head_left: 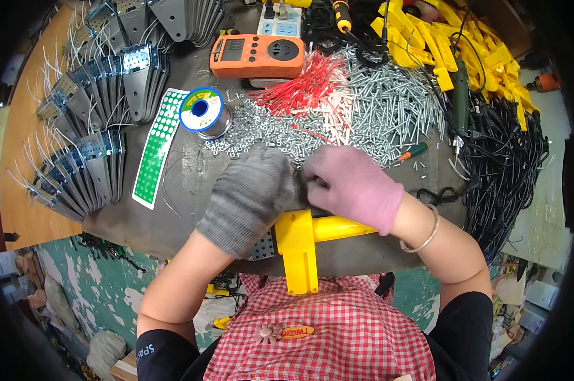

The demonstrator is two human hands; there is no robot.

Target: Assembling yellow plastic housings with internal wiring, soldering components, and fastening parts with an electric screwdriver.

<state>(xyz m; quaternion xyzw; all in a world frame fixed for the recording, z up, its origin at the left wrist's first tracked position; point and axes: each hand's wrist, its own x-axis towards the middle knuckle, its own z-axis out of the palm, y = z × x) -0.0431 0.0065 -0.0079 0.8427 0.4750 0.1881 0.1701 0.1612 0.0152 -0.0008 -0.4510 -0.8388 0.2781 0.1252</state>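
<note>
My left hand [252, 197], in a grey striped glove, and my right hand [353, 187], in a pink glove, are close together at the near edge of the hardware piles. Both have their fingers curled inward; whatever is between them is hidden. Just below them lies a yellow plastic piece [299, 254] with a yellow tube [341, 228] running right from it, under my right wrist. A perforated metal plate [261, 246] shows partly beside it, beneath my left wrist. Small nuts [239, 136] and long silver screws [395, 101] are heaped beyond my hands.
Metal brackets with wires [99, 165] stand in rows at left. A green sticker sheet [156, 152], solder spool [204, 114] and orange meter [256, 57] lie nearby. Red-sleeved wires [299, 89] border the screws. Yellow parts [484, 57], black cables [503, 171] and a screwdriver [412, 152] are at right.
</note>
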